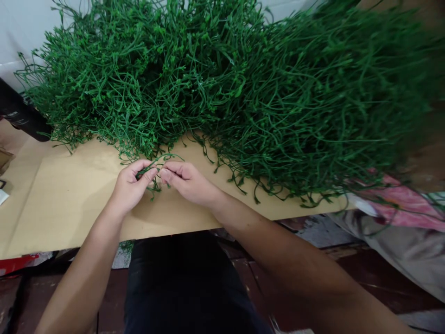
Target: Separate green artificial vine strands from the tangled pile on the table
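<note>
My left hand (pixel 134 183) is closed around a few thin green plant stems (pixel 153 163), which look artificial. Close beside it, my right hand (pixel 186 181) is pinched at the same small bunch, thumb against forefinger. Stem tips poke out above and below the fingers; exactly what the right fingertips grip is partly hidden. Both hands are just over the cardboard-covered table (pixel 76 195), in front of a big heap of the same green stems (pixel 194 79).
A black cylinder (pixel 22 111) lies tilted at the left, against the heap. At the right edge are pink cloth (pixel 405 202) and another person's light trousers (pixel 389 250). A white wall (pixel 24 28) stands behind. Something red (pixel 17 264) shows below the table at left.
</note>
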A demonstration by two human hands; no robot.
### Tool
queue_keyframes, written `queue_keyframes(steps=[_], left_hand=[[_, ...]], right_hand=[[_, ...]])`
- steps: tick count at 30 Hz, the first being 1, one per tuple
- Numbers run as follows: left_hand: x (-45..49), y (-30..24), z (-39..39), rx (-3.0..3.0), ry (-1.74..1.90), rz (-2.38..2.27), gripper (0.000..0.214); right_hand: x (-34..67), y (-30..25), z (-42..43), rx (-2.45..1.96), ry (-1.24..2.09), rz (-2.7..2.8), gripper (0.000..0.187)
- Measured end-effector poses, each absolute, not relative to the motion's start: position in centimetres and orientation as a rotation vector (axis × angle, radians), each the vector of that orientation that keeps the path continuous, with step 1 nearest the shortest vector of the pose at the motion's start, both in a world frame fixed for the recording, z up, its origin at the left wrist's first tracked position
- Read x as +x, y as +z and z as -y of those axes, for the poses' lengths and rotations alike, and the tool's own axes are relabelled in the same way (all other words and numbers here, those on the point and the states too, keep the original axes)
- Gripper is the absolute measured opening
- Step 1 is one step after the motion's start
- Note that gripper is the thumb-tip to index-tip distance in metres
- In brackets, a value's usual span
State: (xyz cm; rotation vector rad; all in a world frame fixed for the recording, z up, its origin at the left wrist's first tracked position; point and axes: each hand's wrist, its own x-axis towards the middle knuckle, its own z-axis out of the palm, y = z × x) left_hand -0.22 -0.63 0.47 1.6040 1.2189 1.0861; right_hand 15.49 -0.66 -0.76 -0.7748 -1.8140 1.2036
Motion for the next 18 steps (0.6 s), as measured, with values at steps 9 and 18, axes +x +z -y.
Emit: queue_keyframes(steps=[9,18], left_hand=[[0.0,-0.3,-0.2,1.529,0.982,-1.263,0.007],[0.4,-0.2,0.2,1.461,0.999,-1.273,0.009]], right_hand=[[15.4,-1.7,1.0,-0.808,1.276,1.856,0.033],[15.9,-1.2,1.9,-0.768,1.195,1.927,0.033]])
